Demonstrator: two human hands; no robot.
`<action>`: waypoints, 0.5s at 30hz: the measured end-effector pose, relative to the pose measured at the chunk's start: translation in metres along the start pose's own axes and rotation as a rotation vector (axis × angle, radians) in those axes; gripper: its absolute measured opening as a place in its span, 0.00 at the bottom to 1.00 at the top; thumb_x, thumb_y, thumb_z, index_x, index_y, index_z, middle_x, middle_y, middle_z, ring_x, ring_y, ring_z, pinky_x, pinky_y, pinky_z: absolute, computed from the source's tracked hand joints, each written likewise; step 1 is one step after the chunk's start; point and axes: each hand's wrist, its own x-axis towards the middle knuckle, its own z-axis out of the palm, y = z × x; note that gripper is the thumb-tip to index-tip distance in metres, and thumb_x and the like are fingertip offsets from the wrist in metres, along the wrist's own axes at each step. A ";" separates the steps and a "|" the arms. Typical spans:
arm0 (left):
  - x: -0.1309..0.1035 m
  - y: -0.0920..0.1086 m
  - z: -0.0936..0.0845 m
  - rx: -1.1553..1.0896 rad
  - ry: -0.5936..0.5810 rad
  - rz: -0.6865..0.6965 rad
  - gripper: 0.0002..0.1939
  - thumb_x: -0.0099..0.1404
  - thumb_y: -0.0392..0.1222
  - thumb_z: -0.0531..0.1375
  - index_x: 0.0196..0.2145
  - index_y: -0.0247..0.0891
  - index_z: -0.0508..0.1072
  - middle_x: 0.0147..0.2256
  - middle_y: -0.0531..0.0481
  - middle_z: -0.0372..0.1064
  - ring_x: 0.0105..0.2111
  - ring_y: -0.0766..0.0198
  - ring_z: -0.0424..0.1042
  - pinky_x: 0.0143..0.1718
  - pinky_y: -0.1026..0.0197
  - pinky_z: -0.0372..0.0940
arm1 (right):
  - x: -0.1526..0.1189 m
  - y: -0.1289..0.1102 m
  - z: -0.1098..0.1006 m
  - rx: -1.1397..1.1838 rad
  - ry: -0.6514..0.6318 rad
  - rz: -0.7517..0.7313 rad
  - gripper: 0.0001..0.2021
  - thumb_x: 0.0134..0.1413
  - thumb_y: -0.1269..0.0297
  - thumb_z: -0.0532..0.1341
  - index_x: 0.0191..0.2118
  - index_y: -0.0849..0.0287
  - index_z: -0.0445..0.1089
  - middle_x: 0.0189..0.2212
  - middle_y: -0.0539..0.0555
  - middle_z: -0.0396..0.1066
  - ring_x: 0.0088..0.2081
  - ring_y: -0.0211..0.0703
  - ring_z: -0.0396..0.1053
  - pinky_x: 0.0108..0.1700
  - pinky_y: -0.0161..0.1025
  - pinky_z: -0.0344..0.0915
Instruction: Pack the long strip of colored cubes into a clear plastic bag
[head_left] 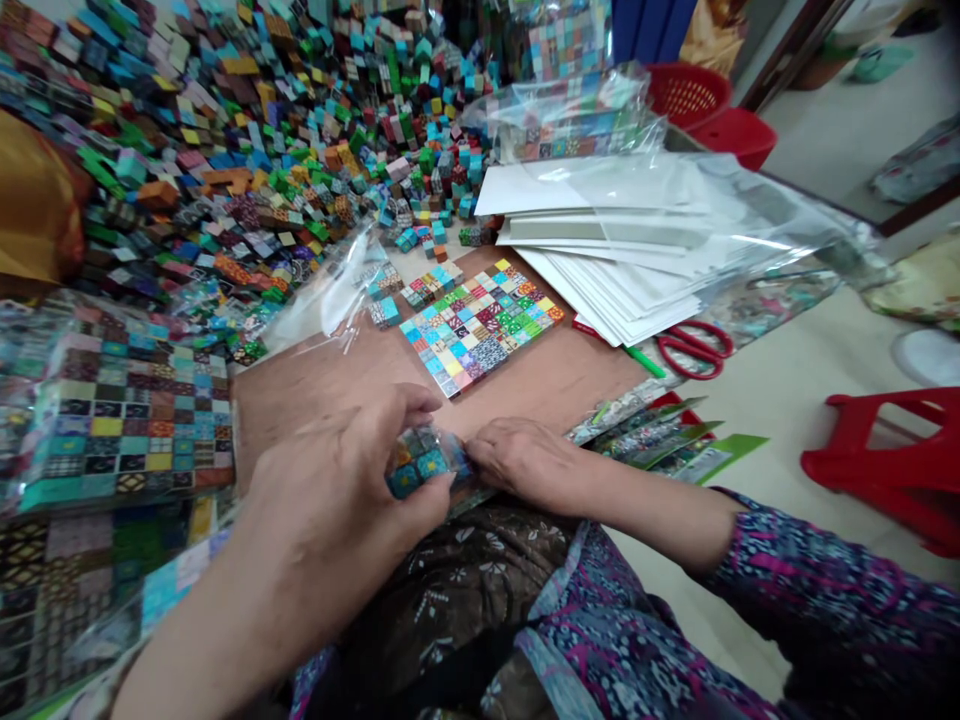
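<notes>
A small bundle of patterned blocks (420, 462), wrapped in clear film, is being held just above the near edge of the brown board (315, 375), over the person's lap. It is being pinched by the left hand (341, 500), thumb on top and fingers curled underneath, so that most of the bundle's near side is being hidden by the knuckles. The bundle's right end is being covered by the right hand (525, 462), whose fingers are pressed together and turned inward; whether they are gripping the film or only touching it cannot be told, and the number of blocks in the bundle is probably small but is being obscured. Farther up the board, a flat grid of coloured blocks (480, 325) is lying well apart from the hands. A heap of loose blocks (247, 150) is being cut off by the top edge. Red scissors (694, 350) are being partly covered by a stack of white cards (607, 255) under glaring plastic.
</notes>
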 end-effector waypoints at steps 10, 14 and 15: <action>0.001 -0.004 0.006 -0.007 -0.032 -0.010 0.23 0.56 0.45 0.61 0.50 0.46 0.63 0.40 0.53 0.77 0.37 0.56 0.78 0.32 0.58 0.68 | 0.000 -0.002 0.001 -0.022 0.002 0.018 0.05 0.63 0.71 0.55 0.37 0.62 0.67 0.30 0.53 0.70 0.32 0.40 0.64 0.35 0.38 0.57; 0.000 -0.005 0.006 -0.015 -0.046 -0.029 0.22 0.57 0.46 0.60 0.50 0.47 0.64 0.39 0.55 0.78 0.34 0.57 0.78 0.29 0.60 0.66 | 0.000 0.000 0.002 -0.019 0.031 0.012 0.05 0.63 0.70 0.55 0.38 0.62 0.68 0.31 0.54 0.71 0.32 0.41 0.65 0.36 0.38 0.58; -0.001 -0.005 0.006 -0.020 -0.051 -0.029 0.22 0.57 0.46 0.60 0.50 0.47 0.64 0.38 0.55 0.78 0.33 0.58 0.78 0.28 0.60 0.66 | 0.000 0.000 0.001 0.000 0.024 0.022 0.05 0.62 0.70 0.55 0.38 0.62 0.68 0.31 0.54 0.71 0.33 0.41 0.66 0.36 0.38 0.59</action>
